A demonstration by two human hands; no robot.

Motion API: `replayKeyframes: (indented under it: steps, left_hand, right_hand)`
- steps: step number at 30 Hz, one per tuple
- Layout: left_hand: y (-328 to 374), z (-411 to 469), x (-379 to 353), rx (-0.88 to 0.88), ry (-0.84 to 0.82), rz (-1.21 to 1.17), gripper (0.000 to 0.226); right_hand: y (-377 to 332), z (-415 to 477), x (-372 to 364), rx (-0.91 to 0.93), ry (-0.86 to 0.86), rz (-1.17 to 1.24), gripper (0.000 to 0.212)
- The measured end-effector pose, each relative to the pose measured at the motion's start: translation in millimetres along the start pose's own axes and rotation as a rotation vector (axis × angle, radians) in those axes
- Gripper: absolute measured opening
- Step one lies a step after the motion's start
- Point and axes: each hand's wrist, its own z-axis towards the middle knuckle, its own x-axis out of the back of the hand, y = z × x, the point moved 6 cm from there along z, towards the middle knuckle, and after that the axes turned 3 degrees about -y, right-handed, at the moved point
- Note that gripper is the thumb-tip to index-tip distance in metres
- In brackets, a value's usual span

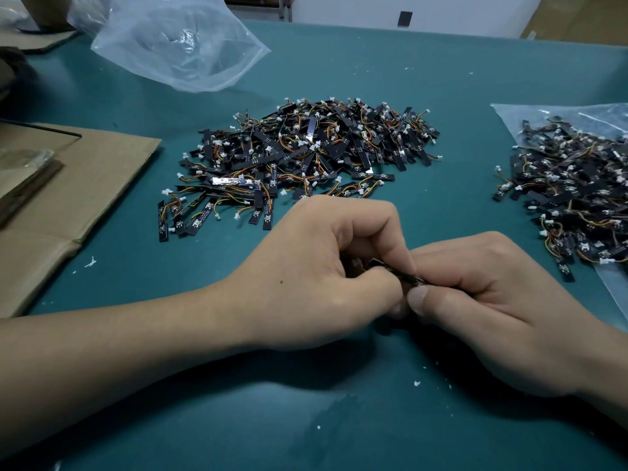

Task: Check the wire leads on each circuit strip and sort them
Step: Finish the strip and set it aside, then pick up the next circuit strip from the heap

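On the green table, a heap of circuit strips lies centre, well apart from a second heap resting on a clear bag at right. Nearer the camera, the left hand and right hand both pinch one black strip, fingers curled onto it; its long axis runs far-left to near-right, ends hidden.

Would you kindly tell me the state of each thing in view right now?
Strip: held between both hands, mostly hidden.
Left hand: pinches the strip.
Right hand: pinches the same strip.
Centre pile: loose heap, unbagged.
Right pile: heaped on a flat bag.
Clear bag: crumpled, puffed, lying apart.
Cardboard: lying flat.
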Motion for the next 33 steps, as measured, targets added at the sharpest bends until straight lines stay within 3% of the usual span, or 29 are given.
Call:
replayKeyframes:
  steps: [12,19,33]
  left_hand:
    - [-1.4,0.5,-0.9,0.014,-0.023,-0.011,0.017]
    - [-1.9,1.0,-1.0,-0.017,0.001,0.033,0.015]
    - [-1.6,0.0,-0.8,0.034,-0.02,-0.104,0.018]
  right_hand:
    - [0.2,-0.3,0.0,-0.001,0.01,0.003,0.027]
    - [2.5,-1.0,-0.3,0.011,0.009,0.014,0.039]
    - [0.0,-1.1,-0.9,0.045,0.009,-0.031,0.04]
